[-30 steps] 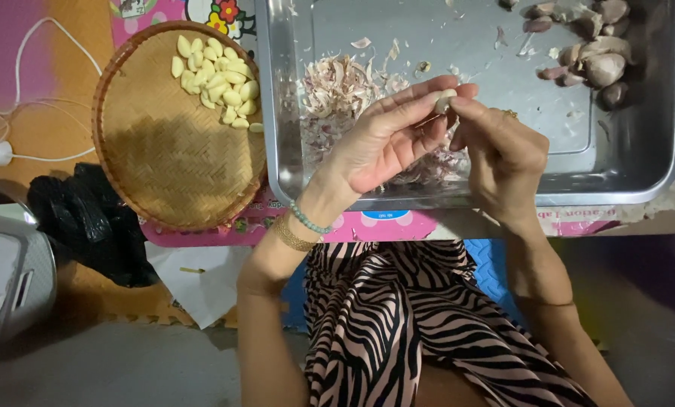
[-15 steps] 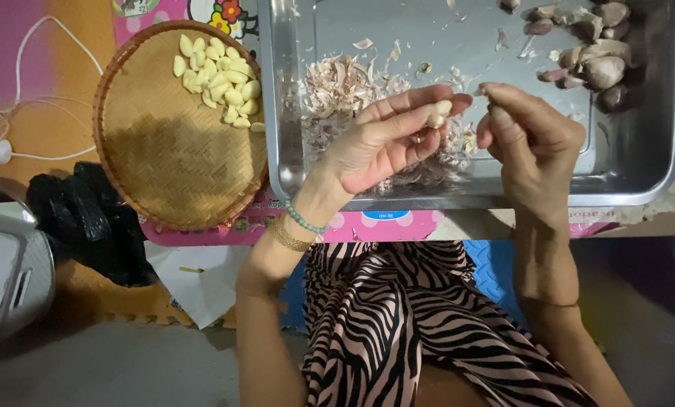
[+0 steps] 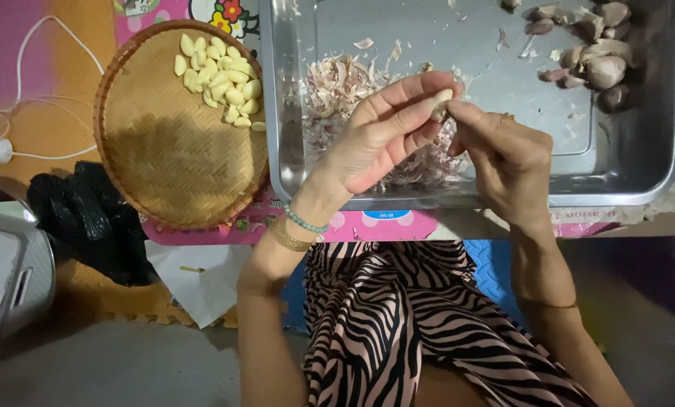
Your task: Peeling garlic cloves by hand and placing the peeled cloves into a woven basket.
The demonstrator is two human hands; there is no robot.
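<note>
Both hands meet at the centre of the frame, over the near edge of the steel tray. Left hand [image 3: 379, 139] reaches in from the lower middle, palm turned up, fingers curled, and it pinches a pale garlic clove [image 3: 441, 105] between thumb and fingertips. Right hand [image 3: 503, 154] comes in from the lower right, its fingertips closed on that same clove from the other side, so the clove sits gripped between the two hands. On the left wrist, a bead bracelet and a gold bangle.

Nearest the camera, bottom centre, a zebra-striped skirt [image 3: 405, 324] covers the person's lap. At lower left, a grey appliance [image 3: 6, 271], a crumpled black bag [image 3: 88, 218] beside it, and a white scrap of paper [image 3: 202, 275] on the floor.

Directly beneath the hands, a heap of papery garlic skins [image 3: 337, 83] lies in the left half of the metal tray [image 3: 654, 166], which fills the upper right of the frame. Left of the tray, touching its side, a round woven basket [image 3: 171, 166] holds a small pile of peeled cloves [image 3: 220, 79] near its far rim.

Farthest back, in the tray's upper right corner, unpeeled garlic cloves [image 3: 594, 53] cluster together, well apart from the hands. A white cable [image 3: 28, 143] trails along the left edge.
</note>
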